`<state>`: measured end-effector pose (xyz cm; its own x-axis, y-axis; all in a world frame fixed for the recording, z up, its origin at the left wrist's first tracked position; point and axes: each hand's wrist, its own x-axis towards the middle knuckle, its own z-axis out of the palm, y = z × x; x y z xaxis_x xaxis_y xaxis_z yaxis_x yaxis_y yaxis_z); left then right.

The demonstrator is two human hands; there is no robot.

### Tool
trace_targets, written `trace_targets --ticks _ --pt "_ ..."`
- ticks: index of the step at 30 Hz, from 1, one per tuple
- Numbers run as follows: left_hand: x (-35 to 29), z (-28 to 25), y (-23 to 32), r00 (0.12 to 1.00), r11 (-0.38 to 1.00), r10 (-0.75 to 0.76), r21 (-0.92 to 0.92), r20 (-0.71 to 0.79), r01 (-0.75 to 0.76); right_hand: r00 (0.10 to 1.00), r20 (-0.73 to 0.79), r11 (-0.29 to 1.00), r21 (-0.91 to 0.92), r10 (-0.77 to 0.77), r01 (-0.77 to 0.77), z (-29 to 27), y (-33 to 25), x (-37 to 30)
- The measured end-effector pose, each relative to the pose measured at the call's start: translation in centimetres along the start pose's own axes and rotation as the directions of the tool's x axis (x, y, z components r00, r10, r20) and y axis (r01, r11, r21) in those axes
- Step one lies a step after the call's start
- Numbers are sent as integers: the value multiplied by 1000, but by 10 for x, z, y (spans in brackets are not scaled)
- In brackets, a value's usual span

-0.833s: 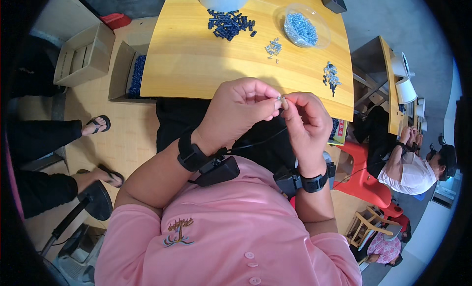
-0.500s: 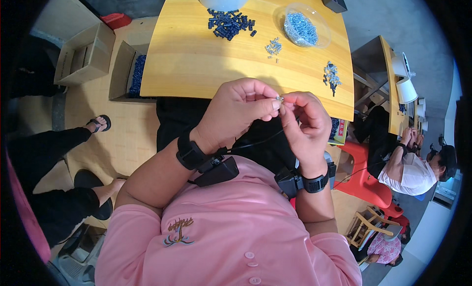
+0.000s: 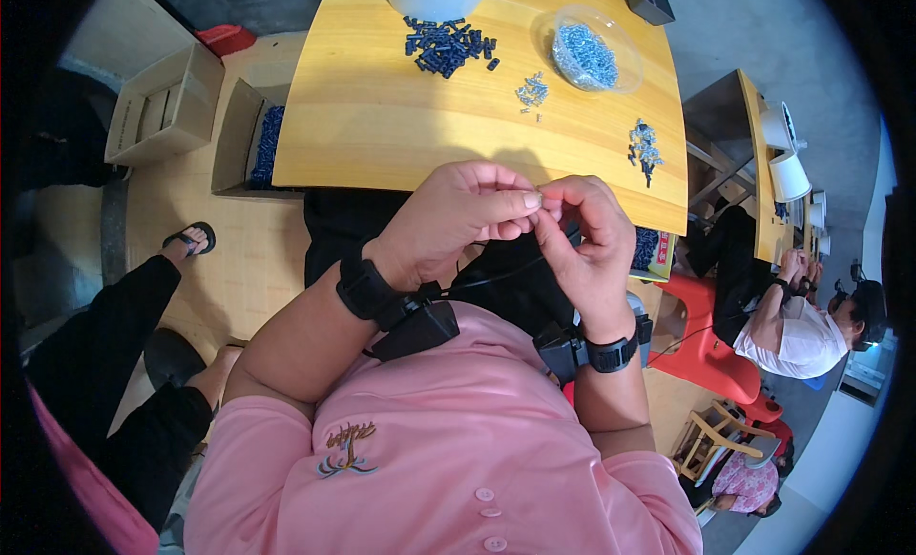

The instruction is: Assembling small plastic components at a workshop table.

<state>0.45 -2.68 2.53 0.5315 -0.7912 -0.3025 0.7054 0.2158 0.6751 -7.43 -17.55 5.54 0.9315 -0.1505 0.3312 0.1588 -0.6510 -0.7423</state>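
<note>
Pinching, fingers (image 3: 516,204) together, mid-frame with left hand (image 3: 444,214) and right hand (image 3: 590,245); can't tell on what! Apparently fine handling, next calling for steadiness.

And here's the yellow wooden table (image 3: 353,125), soft shadow falling across its near edge! Off its left edge, pale tan flooring (image 3: 258,254) spreads out; past the right edge there's a second table (image 3: 759,173), and beyond the near right corner, a red plastic seat (image 3: 706,350) and a wooden chair (image 3: 718,429).
</note>
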Motion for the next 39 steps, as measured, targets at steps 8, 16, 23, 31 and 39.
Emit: trace_targets --ticks 8,16,23,31,39 --pt "2 -5 -3 999 999 -40 -31 37 41 999 -2 997 61 39 -39 1 3 -2" --pt "1 -6 -2 996 999 -30 -41 85 34 983 21 923 340 183 -179 3 7 -6" --pt "-1 0 0 998 996 44 70 40 -47 974 63 860 459 219 -224 0 6 -6" --pt "-1 2 -3 997 984 77 162 12 -78 958 96 802 528 271 -280 0 7 -8" --pt "-2 5 -5 993 986 113 121 -16 -111 963 99 797 543 252 -264 -3 6 -6"
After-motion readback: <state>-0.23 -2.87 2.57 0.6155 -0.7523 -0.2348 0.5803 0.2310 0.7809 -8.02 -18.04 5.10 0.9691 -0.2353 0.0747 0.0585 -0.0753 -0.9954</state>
